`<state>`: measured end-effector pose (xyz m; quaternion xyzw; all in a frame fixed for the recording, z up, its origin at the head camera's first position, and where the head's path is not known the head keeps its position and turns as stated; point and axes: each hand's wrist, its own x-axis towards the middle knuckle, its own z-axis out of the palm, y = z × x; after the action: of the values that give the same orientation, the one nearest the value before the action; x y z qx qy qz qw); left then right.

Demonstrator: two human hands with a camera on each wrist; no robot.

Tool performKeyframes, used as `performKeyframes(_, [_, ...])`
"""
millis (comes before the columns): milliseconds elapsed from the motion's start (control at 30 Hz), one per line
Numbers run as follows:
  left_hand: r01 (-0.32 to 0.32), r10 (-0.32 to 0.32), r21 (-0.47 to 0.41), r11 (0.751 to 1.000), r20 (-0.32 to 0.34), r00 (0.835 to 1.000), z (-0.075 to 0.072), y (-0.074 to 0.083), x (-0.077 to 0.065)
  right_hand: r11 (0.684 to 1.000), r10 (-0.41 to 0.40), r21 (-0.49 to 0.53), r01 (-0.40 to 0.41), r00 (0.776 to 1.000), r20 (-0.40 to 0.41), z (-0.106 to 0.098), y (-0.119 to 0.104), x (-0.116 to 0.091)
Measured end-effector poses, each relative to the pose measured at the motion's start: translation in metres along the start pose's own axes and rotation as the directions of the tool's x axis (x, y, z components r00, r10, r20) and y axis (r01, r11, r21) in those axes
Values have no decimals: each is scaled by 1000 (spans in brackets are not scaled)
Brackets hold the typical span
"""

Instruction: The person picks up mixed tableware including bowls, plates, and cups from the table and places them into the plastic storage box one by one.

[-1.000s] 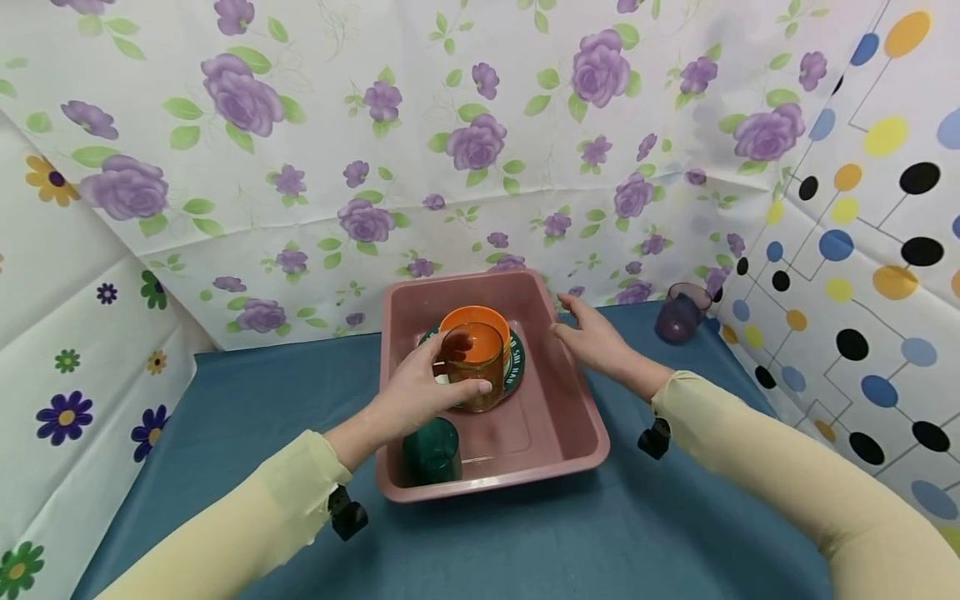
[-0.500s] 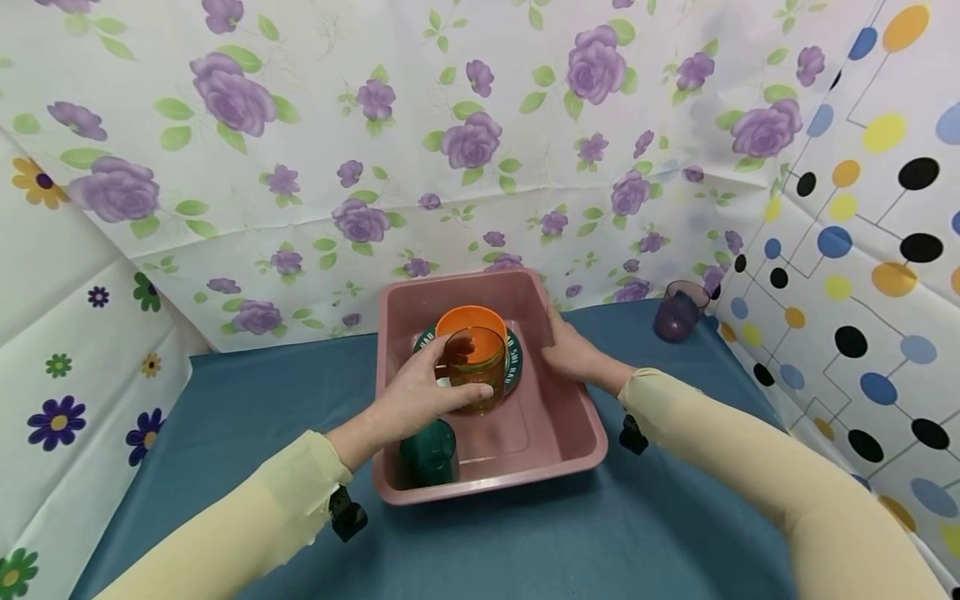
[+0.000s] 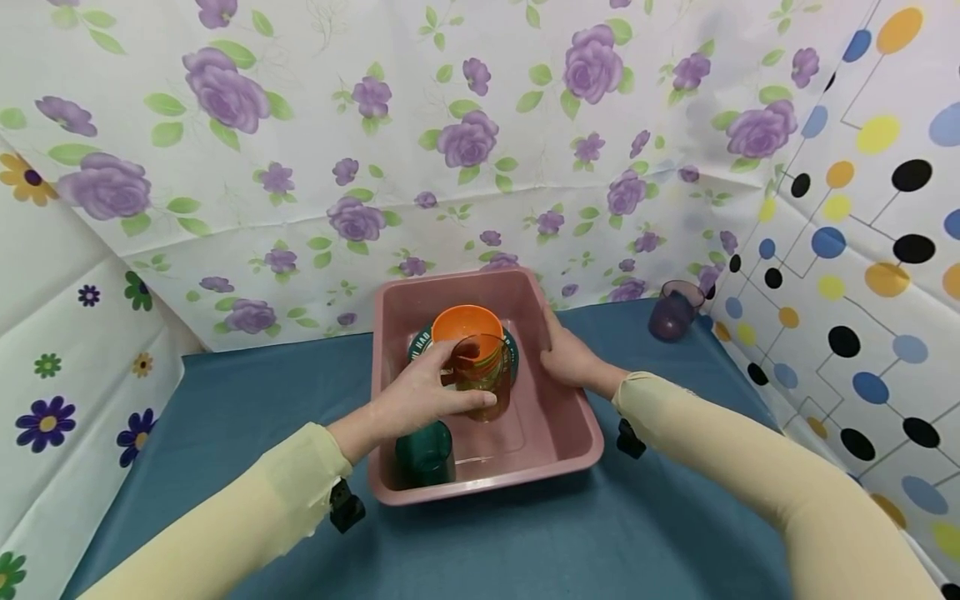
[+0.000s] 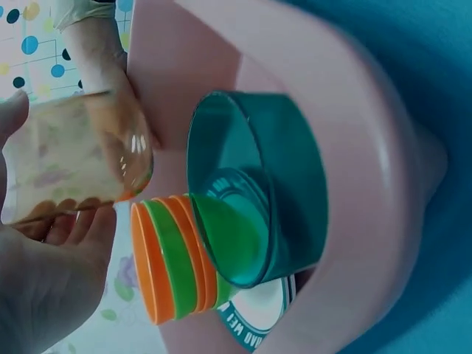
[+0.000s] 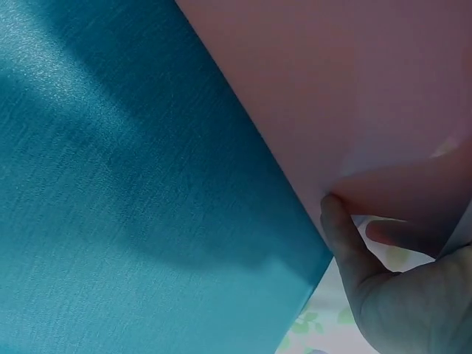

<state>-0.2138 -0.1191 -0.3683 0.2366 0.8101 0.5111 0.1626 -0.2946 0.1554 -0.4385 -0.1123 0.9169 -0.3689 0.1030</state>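
Note:
My left hand (image 3: 420, 385) grips a clear amber cup (image 3: 487, 396), its thumb and fingers around the sides. In the head view the cup overlaps a stack of orange and green bowls (image 4: 173, 258) on a green-rimmed plate with lettering (image 4: 247, 321). These are inside a pink plastic basin (image 3: 555, 421). A clear dark-green cup (image 4: 295, 184) is in the basin's near left corner. My right hand (image 3: 573, 357) holds the basin's right side at the rim. In the right wrist view its thumb (image 5: 343, 232) lies against the pink wall.
A clear purple cup (image 3: 673, 312) stands at the back right of the blue-covered table (image 3: 270, 392), close to the corner. Flower-patterned sheeting (image 3: 300, 192) rises right behind the basin, and dotted sheeting (image 3: 862, 317) borders the right side.
My right hand has come leftward from beside the basin and taken hold of its right rim. My left hand keeps the amber cup, now slightly lower and farther right over the basin.

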Motion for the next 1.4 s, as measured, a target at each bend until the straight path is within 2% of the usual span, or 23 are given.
performKeyframes(200, [-6, -2, 97, 995, 84, 996, -1, 2, 1, 1000, -14, 0, 14, 1000, -21, 3, 3, 1])
performKeyframes(433, [14, -54, 212, 977, 186, 981, 2, 3, 5, 1000, -20, -12, 20, 999, -30, 3, 2, 0])
performKeyframes(667, [-2, -78, 336, 942, 227, 971, 7, -1, 12, 1000, -31, -1, 31, 999, -44, 5, 2, 1])
performKeyframes(867, [-17, -113, 415, 909, 287, 951, 11, -6, 14, 1000, -27, -3, 27, 999, -40, 4, 2, 1])
performKeyframes(1000, [-40, -135, 485, 873, 320, 938, 14, -5, 14, 1000, -11, 8, 11, 999, -35, 3, 1, 0])
performKeyframes(1233, [-94, -177, 610, 787, 369, 912, 19, -1, 15, 1000, -4, 13, 4, 999, -39, 2, -2, 0])
performKeyframes(1400, [-133, -180, 666, 734, 379, 907, 22, -1, 16, 1000, 7, 5, -7, 999, -40, 2, -2, 0])
